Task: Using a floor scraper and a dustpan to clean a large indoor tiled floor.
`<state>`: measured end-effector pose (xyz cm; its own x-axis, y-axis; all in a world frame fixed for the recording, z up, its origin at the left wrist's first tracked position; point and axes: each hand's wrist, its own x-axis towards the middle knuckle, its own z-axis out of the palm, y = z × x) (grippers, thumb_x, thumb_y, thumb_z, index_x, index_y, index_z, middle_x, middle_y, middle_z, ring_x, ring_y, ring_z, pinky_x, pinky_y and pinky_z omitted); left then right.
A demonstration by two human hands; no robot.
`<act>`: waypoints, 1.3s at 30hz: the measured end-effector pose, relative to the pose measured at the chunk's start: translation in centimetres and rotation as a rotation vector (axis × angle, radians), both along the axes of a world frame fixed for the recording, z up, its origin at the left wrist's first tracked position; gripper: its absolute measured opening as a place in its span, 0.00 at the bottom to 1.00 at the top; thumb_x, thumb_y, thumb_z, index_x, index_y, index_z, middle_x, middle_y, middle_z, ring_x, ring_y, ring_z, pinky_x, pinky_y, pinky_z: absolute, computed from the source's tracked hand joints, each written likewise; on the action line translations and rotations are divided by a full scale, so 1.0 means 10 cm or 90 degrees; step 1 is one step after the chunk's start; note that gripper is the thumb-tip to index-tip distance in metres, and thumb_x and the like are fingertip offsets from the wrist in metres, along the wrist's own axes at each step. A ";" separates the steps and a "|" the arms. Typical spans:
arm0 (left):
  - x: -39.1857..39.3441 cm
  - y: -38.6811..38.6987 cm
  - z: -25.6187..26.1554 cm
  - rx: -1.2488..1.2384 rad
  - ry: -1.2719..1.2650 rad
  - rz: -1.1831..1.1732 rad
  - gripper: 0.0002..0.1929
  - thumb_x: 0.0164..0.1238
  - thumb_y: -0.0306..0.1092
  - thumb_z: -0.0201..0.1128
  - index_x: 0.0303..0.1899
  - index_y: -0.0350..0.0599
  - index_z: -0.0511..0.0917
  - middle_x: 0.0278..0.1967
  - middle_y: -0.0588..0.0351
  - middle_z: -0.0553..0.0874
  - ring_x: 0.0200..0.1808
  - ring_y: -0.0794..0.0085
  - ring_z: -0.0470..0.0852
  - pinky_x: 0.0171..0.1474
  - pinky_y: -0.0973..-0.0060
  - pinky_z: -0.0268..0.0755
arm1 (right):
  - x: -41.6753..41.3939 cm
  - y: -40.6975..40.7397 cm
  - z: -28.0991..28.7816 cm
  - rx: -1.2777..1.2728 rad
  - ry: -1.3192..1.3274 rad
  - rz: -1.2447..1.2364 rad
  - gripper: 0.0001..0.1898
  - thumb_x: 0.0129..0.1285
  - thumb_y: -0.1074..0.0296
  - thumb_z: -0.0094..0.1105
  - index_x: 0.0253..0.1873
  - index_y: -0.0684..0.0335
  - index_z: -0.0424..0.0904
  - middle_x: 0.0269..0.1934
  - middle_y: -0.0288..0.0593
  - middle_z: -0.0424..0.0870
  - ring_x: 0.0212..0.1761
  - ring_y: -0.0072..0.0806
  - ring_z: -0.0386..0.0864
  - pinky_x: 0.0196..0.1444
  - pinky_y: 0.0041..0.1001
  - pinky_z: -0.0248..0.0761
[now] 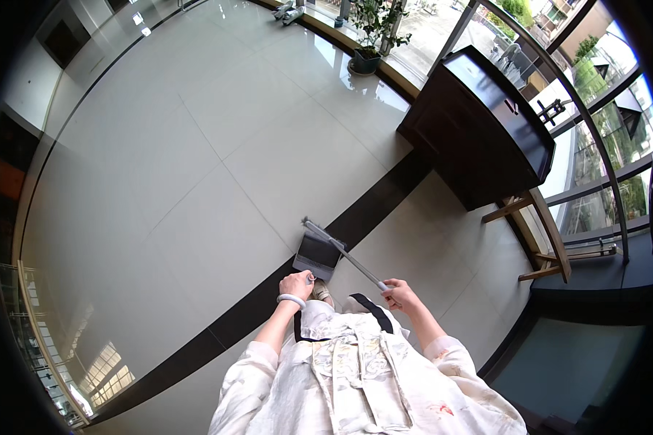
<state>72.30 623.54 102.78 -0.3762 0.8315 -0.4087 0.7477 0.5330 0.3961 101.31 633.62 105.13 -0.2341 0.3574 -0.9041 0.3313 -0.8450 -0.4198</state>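
My right hand [401, 296] grips the grey handle of a broom [359, 265], which slants away to the upper left. Its narrow head [318, 229] lies across the far, open edge of a grey dustpan [316, 255]. Closed around the top of the dustpan's upright handle [309, 278] is my left hand [296, 285], with a pale bangle on the wrist. Dark ridges show inside the pan, which rests at the black floor strip. My shoe shows just behind it, partly covered by my left hand and clothing.
Glossy pale tiles [196, 163] are crossed by a black strip [256, 306]. A dark wooden cabinet [457, 136] with a glossy top stands at right, beside a wooden stand [549, 239]. A potted plant [365, 60] and a pair of shoes [288, 13] sit along the windows.
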 end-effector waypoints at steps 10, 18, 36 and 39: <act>-0.11 0.32 0.10 0.026 -0.008 0.062 0.06 0.52 0.44 0.63 0.31 0.59 0.81 0.28 0.52 0.84 0.32 0.56 0.83 0.36 0.63 0.76 | -0.36 1.39 -0.02 0.226 -0.148 0.048 0.24 0.53 0.80 0.50 0.58 0.62 0.65 0.20 0.41 0.71 0.15 0.24 0.67 0.13 0.26 0.59; 0.19 0.95 -0.01 -0.027 -0.033 0.116 0.06 0.52 0.42 0.64 0.32 0.59 0.81 0.29 0.54 0.85 0.34 0.59 0.84 0.38 0.64 0.76 | -0.48 1.64 -0.64 0.260 -0.240 0.397 0.22 0.51 0.78 0.55 0.54 0.63 0.68 0.25 0.48 0.77 0.20 0.30 0.77 0.16 0.29 0.68; 0.93 1.47 -0.05 -0.046 -0.111 0.360 0.10 0.49 0.45 0.66 0.34 0.58 0.81 0.33 0.56 0.85 0.37 0.59 0.83 0.40 0.64 0.75 | -0.79 3.59 -0.51 0.207 -0.073 0.332 0.20 0.51 0.80 0.51 0.51 0.64 0.66 0.21 0.43 0.70 0.15 0.27 0.69 0.11 0.27 0.58; 1.00 1.49 -0.12 -0.046 -0.092 0.359 0.11 0.50 0.47 0.65 0.34 0.59 0.81 0.33 0.56 0.85 0.38 0.58 0.83 0.41 0.64 0.75 | -0.89 3.38 -0.70 0.417 -0.192 0.541 0.15 0.47 0.75 0.56 0.41 0.65 0.65 0.31 0.54 0.79 0.27 0.42 0.81 0.22 0.35 0.75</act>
